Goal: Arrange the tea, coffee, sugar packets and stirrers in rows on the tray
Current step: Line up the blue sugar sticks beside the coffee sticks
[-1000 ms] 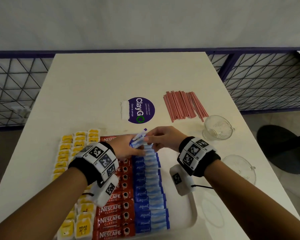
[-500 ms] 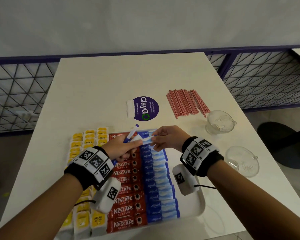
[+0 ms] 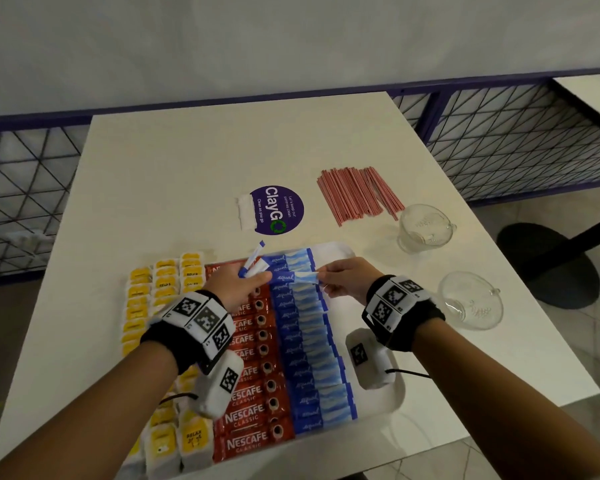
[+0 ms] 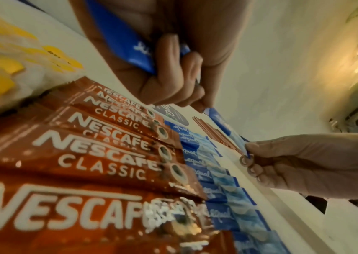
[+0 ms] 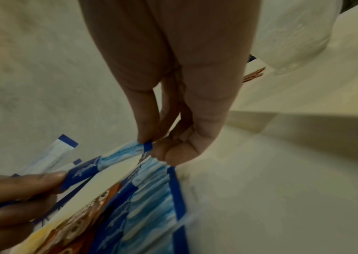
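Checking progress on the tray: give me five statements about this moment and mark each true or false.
1. The right hand pinches one end of a blue sugar packet. True.
2. The red stirrers lie in a row on the tray. False: they lie on the table, beyond the tray.
3. The left hand holds nothing. False: it grips several blue packets.
4. Two glass cups stand right of the tray. True.
5. The coffee sticks lie between the yellow tea bags and the sugar row. True.

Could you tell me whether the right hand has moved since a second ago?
Yes. The right hand has drawn rightward across the row of Equal packets, from its left side to its right edge, pinching one packet by its end.
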Demonstrator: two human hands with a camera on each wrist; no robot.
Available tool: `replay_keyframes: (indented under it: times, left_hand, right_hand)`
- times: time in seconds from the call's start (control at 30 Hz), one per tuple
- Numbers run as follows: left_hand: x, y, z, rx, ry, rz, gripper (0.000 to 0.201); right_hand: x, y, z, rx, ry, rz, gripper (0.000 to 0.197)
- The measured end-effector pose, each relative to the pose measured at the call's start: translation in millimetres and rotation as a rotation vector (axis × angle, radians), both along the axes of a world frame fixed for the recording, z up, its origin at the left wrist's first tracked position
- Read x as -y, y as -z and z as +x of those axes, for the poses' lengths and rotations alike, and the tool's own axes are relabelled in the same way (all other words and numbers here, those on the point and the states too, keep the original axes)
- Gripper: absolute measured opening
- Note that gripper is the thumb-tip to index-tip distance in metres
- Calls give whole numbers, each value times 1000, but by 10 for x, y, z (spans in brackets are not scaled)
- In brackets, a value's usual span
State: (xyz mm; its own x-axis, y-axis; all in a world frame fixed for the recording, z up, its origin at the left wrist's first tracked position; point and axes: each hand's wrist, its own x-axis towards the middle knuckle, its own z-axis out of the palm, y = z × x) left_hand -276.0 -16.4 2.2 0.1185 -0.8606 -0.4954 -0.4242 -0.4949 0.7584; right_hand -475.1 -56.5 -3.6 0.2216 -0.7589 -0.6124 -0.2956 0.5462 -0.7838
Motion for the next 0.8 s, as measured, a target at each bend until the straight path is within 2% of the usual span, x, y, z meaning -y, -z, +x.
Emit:
replay_keyframes:
  times: [0.1, 0.2, 0.47, 0.6, 0.7, 0.8]
  left_hand:
    - [34, 1, -16, 199, 78, -65, 33]
    - [68, -5, -69, 306, 167, -92, 44]
    - [156, 52, -146, 447, 331, -65, 38]
    - [179, 57, -159, 486, 348, -74, 35]
    - [181, 73, -152, 500, 365, -65, 36]
    - [188, 78, -154, 513, 381, -52, 37]
  right_hand:
    - [67, 37, -29, -105, -27, 5, 25]
    - [120, 81, -36, -178, -77, 8, 28]
    - [219, 186, 25, -223, -143, 14, 26]
    - [240, 197, 27, -233, -169, 10, 5]
    - [263, 234, 21, -242, -175, 2, 17]
    - [274, 244, 21, -242, -183, 3, 18]
